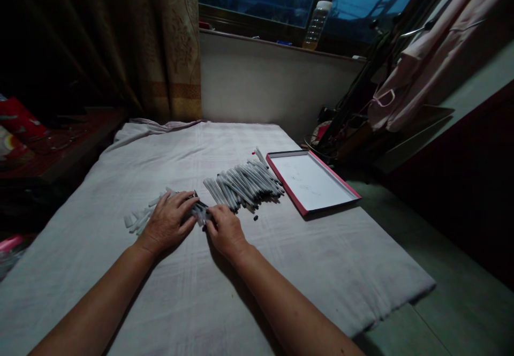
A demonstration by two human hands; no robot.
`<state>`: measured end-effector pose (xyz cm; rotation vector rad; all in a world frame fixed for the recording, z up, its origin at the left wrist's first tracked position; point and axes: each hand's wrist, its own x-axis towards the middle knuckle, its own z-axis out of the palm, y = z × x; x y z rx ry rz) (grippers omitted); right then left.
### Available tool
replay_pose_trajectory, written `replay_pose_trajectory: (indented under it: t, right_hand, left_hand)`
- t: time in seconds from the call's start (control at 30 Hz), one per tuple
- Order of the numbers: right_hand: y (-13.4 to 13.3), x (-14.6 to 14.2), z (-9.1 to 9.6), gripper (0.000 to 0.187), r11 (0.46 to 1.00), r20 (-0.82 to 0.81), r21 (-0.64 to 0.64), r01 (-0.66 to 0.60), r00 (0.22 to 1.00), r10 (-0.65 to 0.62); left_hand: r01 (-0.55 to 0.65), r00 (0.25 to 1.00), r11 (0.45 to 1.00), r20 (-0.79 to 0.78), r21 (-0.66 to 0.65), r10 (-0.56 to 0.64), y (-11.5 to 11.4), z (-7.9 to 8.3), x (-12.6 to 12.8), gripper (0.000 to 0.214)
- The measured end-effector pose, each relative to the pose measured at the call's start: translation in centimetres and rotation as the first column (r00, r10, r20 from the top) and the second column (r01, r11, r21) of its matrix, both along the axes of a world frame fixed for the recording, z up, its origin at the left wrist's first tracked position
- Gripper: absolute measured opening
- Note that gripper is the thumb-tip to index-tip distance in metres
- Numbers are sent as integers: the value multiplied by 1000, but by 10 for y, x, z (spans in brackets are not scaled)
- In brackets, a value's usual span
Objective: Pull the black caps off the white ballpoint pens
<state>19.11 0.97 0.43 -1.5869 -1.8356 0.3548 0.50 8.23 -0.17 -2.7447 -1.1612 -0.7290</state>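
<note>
My left hand [171, 222] curves over a small heap of pale, translucent pens [138, 219], its fingers and thumb closed around some of them. Close beside it, my right hand [227, 233] has its thumb and fingers drawn together at the dark ends of these pens; what exactly it pinches is hidden. Just beyond my right hand lies a larger pile of similar pens [244, 182], most with their black ends toward me. A small black cap [256, 218] rests alone on the cloth.
A shallow red-edged box lid [321, 179] with a white inside lies right of the pile. The pale cloth [168, 302] covers the table up to its right edge. A plastic bottle [317, 27] stands on the windowsill. A dark red side table [60, 150] is at left.
</note>
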Motion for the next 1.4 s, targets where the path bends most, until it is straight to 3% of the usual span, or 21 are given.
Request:
replay_pose_trajectory:
  t: [0.13,0.3,0.4,0.5,0.6,0.8,0.97,1.07,1.2,1.4]
  right_hand:
    - [0,16,2,24,990,-67,140,-33,997,43]
    - [-15,74,5,19,960,4,215,182,982,-187]
    - [-21,102,1,16,937,46,182,298,949,-311]
    - [-21,112,-4,16,939,74,112,327,939,-336]
    - [-18,112,-8,13,943,109,66,326,937,-331]
    - [-15,110,-10,11,941,86,60,334,937,-338]
    - [-14,108,-13,17,945,108,62,320,939,-326]
    - [-11,108,-15,15,941,82,56,333,938,-336]
    - [-9,111,-14,25,931,-81,89,353,934,-347]
    - [-17,111,-2,44,959,-357,99,265,909,-214]
  left_hand:
    - [3,998,1000,59,-3,-3,-31,-3,9,46]
    - [271,962,961,11,-48,-271,-70,-1,36,47]
    - [357,933,931,-15,-68,-359,-79,1,54,43]
    - [411,910,905,-17,-111,-415,-82,3,70,42]
    - [442,891,884,-34,-153,-452,-79,5,83,28]
    - [248,966,969,-73,-25,-249,-51,4,82,23]
    - [20,1000,999,17,48,-21,-38,0,67,23]
    - [-29,998,998,50,57,26,-44,-2,61,24]
    - [-17,999,998,51,66,13,-60,-4,57,26]
    - [-112,986,990,134,90,100,-83,-7,51,29]
